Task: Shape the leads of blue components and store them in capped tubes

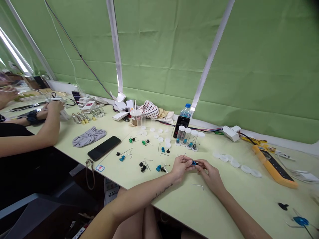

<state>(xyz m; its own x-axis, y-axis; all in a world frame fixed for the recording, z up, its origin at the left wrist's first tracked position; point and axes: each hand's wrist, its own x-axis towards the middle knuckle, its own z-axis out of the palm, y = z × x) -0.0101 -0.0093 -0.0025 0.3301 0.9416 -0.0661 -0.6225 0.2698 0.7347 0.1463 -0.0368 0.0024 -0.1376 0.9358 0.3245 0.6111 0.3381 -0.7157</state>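
Note:
Both hands meet over the table's front middle. My left hand (180, 167) pinches a small blue plastic part (193, 163) between thumb and fingers. My right hand (208, 172) has its fingertips closed at the part's right end, where a small dark piece shows; its details are too small to make out. In front of the hands lies an L-shaped hex key (198, 185). Left of my left hand is a group of blue (158, 168) and black small parts with thin metal rods. Just behind the hands stand several clear tubes (185, 136) with white caps, holding similar parts.
A phone showing a timer (179, 126) leans on a water bottle (185, 111). White lids (234, 163) and an orange multimeter (274, 166) lie right. Leftward are more part groups, a dark phone (104, 148), a grey cloth (89, 136) and another person's arm (47, 132).

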